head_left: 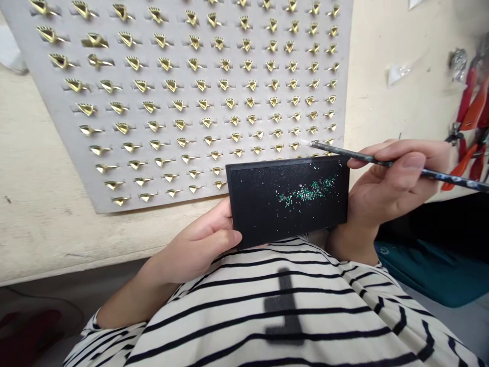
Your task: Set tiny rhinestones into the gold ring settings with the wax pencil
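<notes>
My left hand (208, 229) grips the left end of a black tray (252, 204), thumb on top and fingers underneath. Tiny green and clear stones (307, 192) lie scattered across the tray, mostly right of its middle. Between the thumb and fingers of my right hand (397, 176) is a thin, dark, paint-marked brush (344, 152). Its pale tip points left, above the tray's far edge and over the ring board. Just beyond the tray lies a grey board (91, 178) set with rows of gold-coloured rings (200, 85), each with a triangular top.
Pliers with red and orange handles (471, 112) lie at the right of the cream table (46, 224). Small clear plastic bags (399, 74) rest nearby. The table's front edge runs close to my striped shirt (244, 306). A teal thing (431, 275) sits below at the right.
</notes>
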A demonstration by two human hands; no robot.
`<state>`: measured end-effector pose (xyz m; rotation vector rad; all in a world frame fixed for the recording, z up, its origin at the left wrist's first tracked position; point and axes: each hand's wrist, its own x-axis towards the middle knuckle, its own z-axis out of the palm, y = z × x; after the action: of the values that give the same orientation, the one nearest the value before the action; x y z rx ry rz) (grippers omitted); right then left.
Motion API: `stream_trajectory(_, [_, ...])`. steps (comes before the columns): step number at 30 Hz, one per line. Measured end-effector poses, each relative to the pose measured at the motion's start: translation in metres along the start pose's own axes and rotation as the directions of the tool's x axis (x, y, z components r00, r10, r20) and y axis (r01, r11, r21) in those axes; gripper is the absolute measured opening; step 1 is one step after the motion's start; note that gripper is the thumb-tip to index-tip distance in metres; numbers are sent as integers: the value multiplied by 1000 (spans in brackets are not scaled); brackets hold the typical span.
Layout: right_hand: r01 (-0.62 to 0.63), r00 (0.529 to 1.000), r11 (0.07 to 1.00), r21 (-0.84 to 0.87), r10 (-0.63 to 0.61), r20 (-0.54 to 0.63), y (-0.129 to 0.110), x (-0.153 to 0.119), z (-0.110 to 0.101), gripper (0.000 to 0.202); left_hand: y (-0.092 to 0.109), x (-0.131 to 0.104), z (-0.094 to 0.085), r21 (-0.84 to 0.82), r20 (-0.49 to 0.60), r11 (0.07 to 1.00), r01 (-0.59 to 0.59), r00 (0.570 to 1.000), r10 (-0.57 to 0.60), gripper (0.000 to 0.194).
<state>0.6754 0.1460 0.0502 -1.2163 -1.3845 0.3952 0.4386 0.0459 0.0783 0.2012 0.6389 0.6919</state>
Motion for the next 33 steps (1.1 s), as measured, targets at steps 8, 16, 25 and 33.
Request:
stream_trajectory(8, [-28,996,1000,-13,29,80,-7,0,-3,25,5,-1,1,86,-59,996,36,998,-31,47])
stream_trajectory(16, [-56,990,998,-22,59,126,-9,0,-5,26,7,0,-3,216,-65,976,17,998,-3,46])
stream_trajectory(25, [-12,999,1000,-23,13,49,-2,-2,1,27,7,1,-1,190,-40,982,17,999,-10,49])
stream_trajectory(33, [-15,998,1000,-21,16,66,-4,-1,-1,27,10,2,-3,257,-45,966,6,999,6,53])
